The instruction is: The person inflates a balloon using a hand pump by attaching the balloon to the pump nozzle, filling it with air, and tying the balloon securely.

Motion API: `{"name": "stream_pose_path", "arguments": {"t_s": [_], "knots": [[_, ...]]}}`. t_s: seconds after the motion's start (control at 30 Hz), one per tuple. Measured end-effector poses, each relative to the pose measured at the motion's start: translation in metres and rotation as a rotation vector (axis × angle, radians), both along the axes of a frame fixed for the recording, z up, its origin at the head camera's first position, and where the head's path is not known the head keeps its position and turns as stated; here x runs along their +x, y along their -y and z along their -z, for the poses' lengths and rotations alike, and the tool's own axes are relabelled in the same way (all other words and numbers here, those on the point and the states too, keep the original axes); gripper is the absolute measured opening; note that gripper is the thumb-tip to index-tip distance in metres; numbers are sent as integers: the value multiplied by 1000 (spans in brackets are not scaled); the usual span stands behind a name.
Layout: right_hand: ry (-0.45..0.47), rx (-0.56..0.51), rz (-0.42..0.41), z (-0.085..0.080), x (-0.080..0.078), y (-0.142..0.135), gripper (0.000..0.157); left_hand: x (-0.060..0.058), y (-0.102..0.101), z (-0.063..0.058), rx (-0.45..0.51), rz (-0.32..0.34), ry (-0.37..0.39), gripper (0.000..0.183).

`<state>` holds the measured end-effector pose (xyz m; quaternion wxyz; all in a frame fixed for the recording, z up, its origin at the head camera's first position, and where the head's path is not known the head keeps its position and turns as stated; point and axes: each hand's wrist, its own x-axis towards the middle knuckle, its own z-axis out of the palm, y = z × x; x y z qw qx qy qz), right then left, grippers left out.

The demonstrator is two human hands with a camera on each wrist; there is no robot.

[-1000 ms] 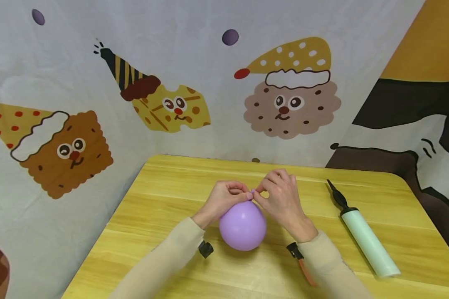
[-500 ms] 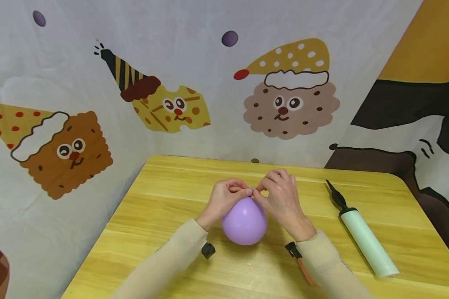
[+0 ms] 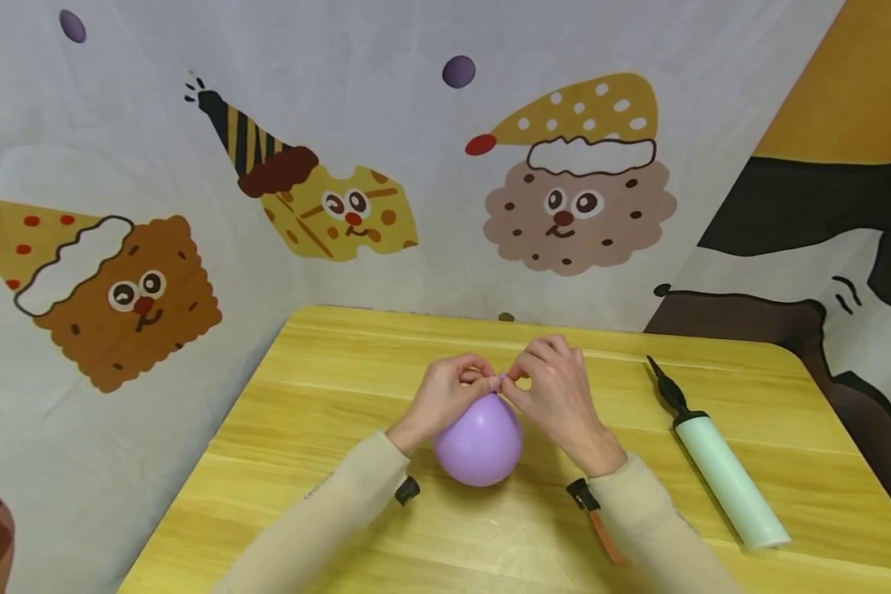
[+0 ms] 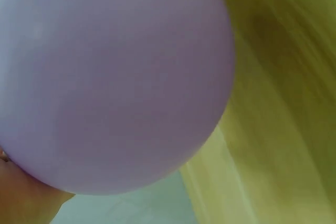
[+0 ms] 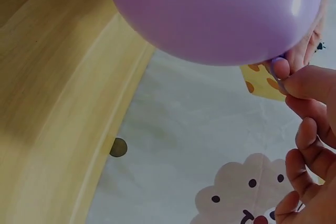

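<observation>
Reaches in from the lower left in a pale left sleeve (image 3: 327,503), slanting the forearm up and inward over the wood-grained worktop (image 3: 327,371). Wears a small black fitting (image 3: 408,491) by the inside of that wrist. Arches the left hand (image 3: 449,389) across the upper left of a purple balloon (image 3: 479,445), pinching thumb against fingers at the neck (image 3: 502,377). Holds the balloon between both wrists, round side toward the body, neck toward the far edge. Meets the left hand closely with the right hand (image 3: 555,388), pinching the neck's end between thumb and forefinger, other fingers loosely bent and knuckles raised. Slants the right forearm inward too, in a matching right sleeve (image 3: 653,516), with an orange strap (image 3: 605,536) beside the wrist. Farther right, has a pale green pump (image 3: 729,478) lying on the worktop, black nozzle (image 3: 668,388) pointing toward the far edge.
</observation>
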<state>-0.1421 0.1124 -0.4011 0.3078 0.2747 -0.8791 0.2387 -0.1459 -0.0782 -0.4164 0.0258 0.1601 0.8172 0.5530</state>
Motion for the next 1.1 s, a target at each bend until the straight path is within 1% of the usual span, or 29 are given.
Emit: {"name": "stream_pose_path", "arguments": {"t_s": [0.17,0.27,0.37,0.47,0.57,0.6,0.67,0.73,0.8,0.9,1.0,1.03,1.1], "knots": [[84,38,10,-2,-1,-1,26,-1,1,-3,-144,100,-199,16],[154,51,11,-5,-1,-2,26,-2,1,-3,-199,133,-309,16],[242,50,5,-8,-2,-3,24,-3,1,-2,-196,152,-352,14],[328,38,-21,-9,-4,-6,20,-4,2,-2,-170,185,-364,14],[392,27,-56,-10,-6,-9,17,-5,6,-2,-128,243,-327,13],[407,27,-69,-10,-6,-9,16,-5,7,-2,-102,268,-294,13],[428,30,-88,-12,-6,-10,15,-4,11,-2,-44,307,-201,12],[437,35,-104,-13,-5,-10,14,-3,15,-1,40,336,-66,14],[444,42,-118,-15,-3,-10,14,-3,18,1,137,349,59,19],[444,44,-137,-19,0,-10,13,-4,22,7,287,361,180,21],[449,40,-150,-24,4,-9,12,-5,24,11,394,375,221,20],[452,37,-152,-26,6,-8,12,-5,24,12,416,382,225,20],[467,38,-153,-30,8,-8,11,-6,24,13,431,391,225,19]]}}
